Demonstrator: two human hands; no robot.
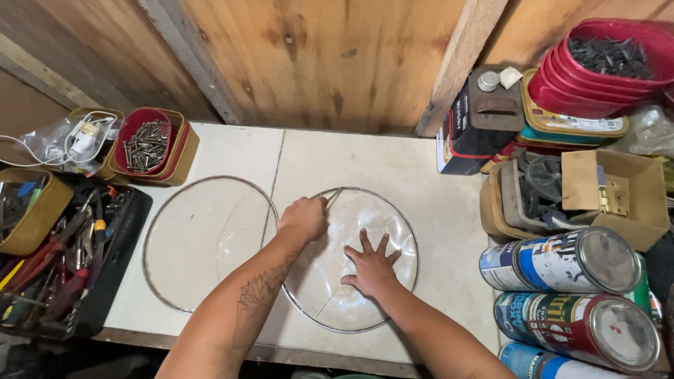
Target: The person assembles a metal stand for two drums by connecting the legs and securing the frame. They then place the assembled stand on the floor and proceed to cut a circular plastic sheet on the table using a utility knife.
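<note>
Two round clear glass discs with thin metal rims lie side by side on a white worktop (435,210). The right disc (393,217) is cracked across its lower part. My right hand (371,267) presses flat on it with fingers spread. My left hand (303,217) is closed around a slim metal tool (333,198), whose tip rests at the disc's upper rim. The left disc (196,238) lies untouched beside my left forearm.
A red tub of screws (147,144) and a bag with a white cable (70,140) sit at the back left. A black tray of hand tools (77,260) lines the left edge. Paint cans (569,260), a dark tin (484,119), a cardboard box (618,189) and a red tub of nails (611,56) crowd the right.
</note>
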